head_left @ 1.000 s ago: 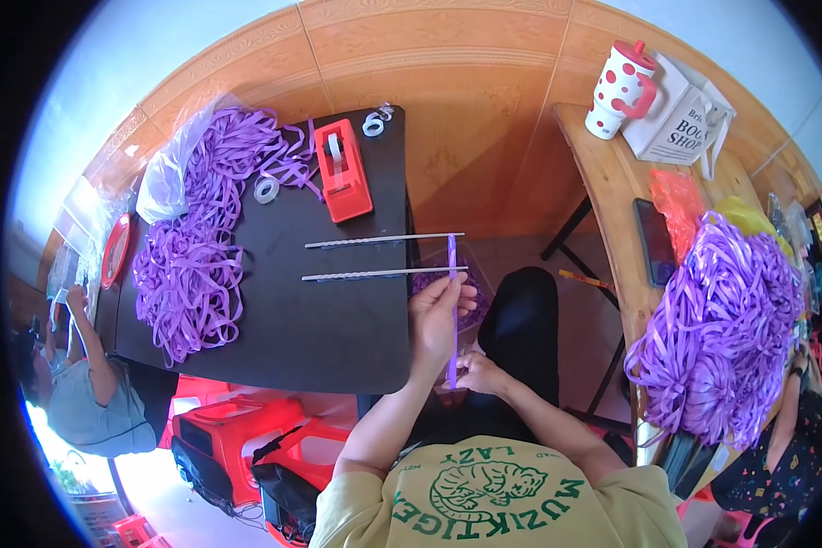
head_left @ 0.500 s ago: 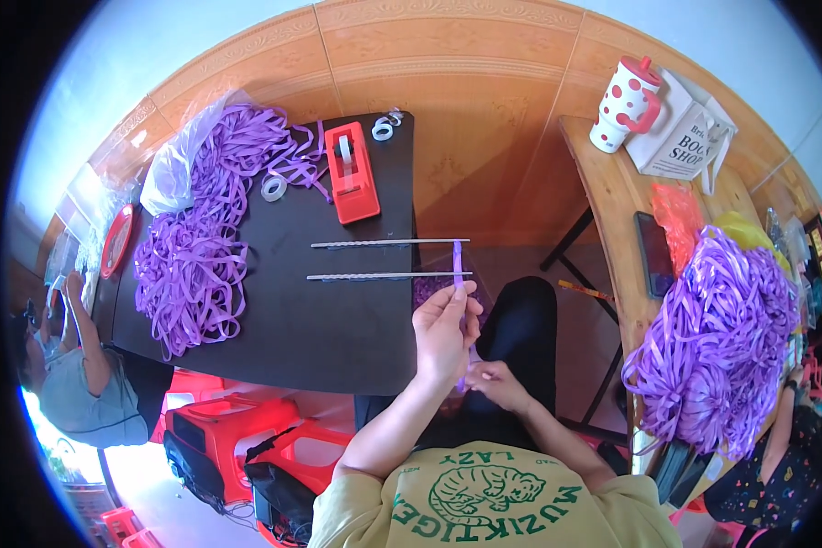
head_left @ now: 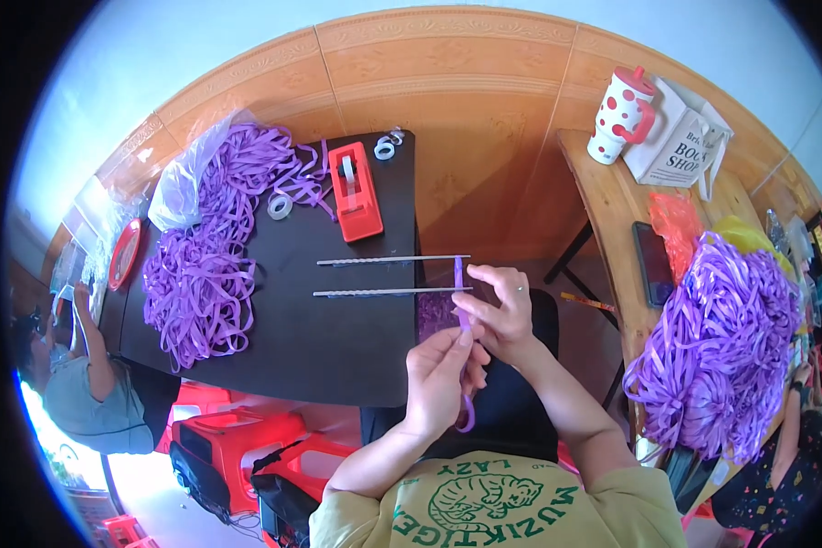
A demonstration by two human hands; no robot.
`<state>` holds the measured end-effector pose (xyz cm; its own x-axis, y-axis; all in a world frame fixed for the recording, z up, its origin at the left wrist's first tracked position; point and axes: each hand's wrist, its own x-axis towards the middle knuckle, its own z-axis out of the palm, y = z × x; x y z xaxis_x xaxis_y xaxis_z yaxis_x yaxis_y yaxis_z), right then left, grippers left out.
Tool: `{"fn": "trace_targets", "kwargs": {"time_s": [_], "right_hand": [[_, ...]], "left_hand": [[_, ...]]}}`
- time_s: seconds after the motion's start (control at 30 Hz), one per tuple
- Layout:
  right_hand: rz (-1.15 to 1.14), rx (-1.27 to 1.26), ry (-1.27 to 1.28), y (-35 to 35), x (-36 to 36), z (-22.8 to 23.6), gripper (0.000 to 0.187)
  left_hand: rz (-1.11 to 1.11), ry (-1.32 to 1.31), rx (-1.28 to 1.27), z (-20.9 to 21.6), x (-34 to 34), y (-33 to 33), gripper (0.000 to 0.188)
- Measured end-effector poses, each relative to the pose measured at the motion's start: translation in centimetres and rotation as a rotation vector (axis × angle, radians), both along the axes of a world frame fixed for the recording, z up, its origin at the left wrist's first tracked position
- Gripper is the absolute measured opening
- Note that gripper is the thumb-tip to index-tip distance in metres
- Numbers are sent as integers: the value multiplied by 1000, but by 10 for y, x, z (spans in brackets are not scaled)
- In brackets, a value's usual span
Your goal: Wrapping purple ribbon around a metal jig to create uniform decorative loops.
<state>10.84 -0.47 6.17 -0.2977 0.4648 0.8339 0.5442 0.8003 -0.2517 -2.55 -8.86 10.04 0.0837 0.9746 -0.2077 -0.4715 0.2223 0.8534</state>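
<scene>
Two thin metal rods, like chopsticks, lie parallel on the dark table; the far rod (head_left: 384,259) and the near rod (head_left: 384,293) both jut past its right edge. A purple ribbon (head_left: 459,274) spans their free ends and runs down toward me. My left hand (head_left: 443,370) is closed, pinching the ribbon below the near rod, and a loose tail hangs under it. Close to the rod tips, my right hand (head_left: 505,310) has thumb and index finger spread apart, the thumb beside the ribbon. Its other fingers are partly hidden.
A heap of purple ribbon (head_left: 201,292) lies on the dark table (head_left: 329,356), near a red tape dispenser (head_left: 356,196) and tape rolls. On the wooden table (head_left: 603,196) are another ribbon pile (head_left: 712,356), a phone (head_left: 652,265), a dotted tumbler (head_left: 619,114) and a bag. Red stools and other people flank.
My right hand has risen from below the left hand to the rod tips, its fingers parting. My left hand still pinches the ribbon, now slightly lower. The whole view has shifted a little.
</scene>
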Motion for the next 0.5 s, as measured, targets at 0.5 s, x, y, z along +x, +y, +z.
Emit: {"fn": "trace_targets", "kwargs": {"time_s": [0.5], "right_hand": [[439, -1184, 739, 105, -18, -3, 14]], "left_hand": [[-199, 389, 809, 15, -9, 1, 29]]}}
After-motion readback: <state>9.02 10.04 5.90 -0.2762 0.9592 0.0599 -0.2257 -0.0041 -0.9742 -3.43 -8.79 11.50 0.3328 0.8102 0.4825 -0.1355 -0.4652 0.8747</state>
